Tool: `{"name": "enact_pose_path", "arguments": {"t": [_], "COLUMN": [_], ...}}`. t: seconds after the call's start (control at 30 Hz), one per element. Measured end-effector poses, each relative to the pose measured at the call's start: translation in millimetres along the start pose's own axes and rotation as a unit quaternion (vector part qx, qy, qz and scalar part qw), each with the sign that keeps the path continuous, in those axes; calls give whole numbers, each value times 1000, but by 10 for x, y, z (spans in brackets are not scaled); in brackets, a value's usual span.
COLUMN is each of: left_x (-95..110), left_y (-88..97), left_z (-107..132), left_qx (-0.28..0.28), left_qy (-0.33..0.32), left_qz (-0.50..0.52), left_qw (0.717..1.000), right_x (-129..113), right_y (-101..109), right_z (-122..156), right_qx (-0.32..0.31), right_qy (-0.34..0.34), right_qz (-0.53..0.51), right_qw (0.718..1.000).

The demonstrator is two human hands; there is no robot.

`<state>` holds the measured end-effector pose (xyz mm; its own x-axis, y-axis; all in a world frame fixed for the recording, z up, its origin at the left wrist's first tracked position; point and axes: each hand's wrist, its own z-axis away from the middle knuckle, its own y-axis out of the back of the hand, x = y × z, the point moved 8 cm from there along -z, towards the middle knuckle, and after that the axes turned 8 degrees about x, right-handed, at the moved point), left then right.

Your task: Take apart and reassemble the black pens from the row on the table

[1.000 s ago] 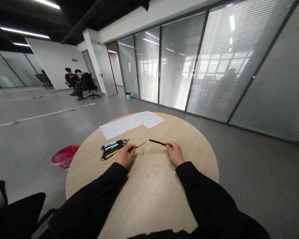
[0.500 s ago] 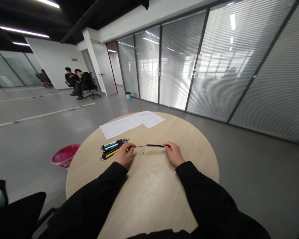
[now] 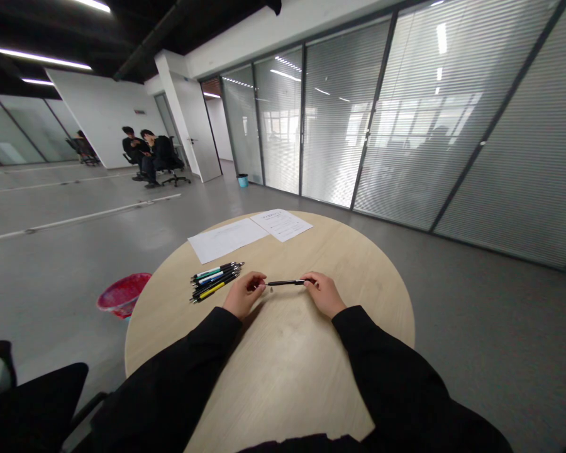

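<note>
A black pen barrel (image 3: 285,283) lies level between my hands, just above the table. My right hand (image 3: 324,293) is closed on its right end, thumb and fingers pinched together. At the other end my left hand (image 3: 245,294) pinches the thin refill, which is mostly hidden in the barrel and behind the fingers. Below the barrel's left end, a small grey pen tip (image 3: 271,289) rests on the table. Left of my left hand lies a bunch of several pens (image 3: 216,281), mostly black, with green, blue and yellow parts.
The round wooden table (image 3: 311,365) bears two printed paper sheets (image 3: 283,224) at its far side. A red basket (image 3: 124,294) stands on the floor to the left, near a black chair (image 3: 33,402). Two people (image 3: 148,154) sit far off.
My hands have come closer together. The refill, exposed between them before, has slid into the black barrel, and the barrel has moved slightly left and nearer me.
</note>
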<state>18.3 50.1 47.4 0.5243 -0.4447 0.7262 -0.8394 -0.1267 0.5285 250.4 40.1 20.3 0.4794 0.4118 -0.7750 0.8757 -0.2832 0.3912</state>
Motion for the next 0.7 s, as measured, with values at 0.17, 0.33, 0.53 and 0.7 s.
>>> {"name": "enact_pose_path", "arguments": {"t": [0.17,0.33,0.53,0.7], "left_x": [-32,-44,0,37], "left_y": [25,55,45,30], "left_z": [-7,-17,-12,-6], "left_qx": [9,15,4,-7], "left_qy": [5,-9,-21,-19], "left_qz": [-13,-51,-55,-34], "left_qw": [1000,999,998,999], "right_x": [5,-9,-19,-4], "right_y": [25,29,14,0], "right_z": [0,0,5,6], "right_qx": [6,7,1,2], "right_qy": [2,3,-3,-10], "right_qz": [-10,-12,-12,-20], "right_qw": [1000,1000,1000,1000]}}
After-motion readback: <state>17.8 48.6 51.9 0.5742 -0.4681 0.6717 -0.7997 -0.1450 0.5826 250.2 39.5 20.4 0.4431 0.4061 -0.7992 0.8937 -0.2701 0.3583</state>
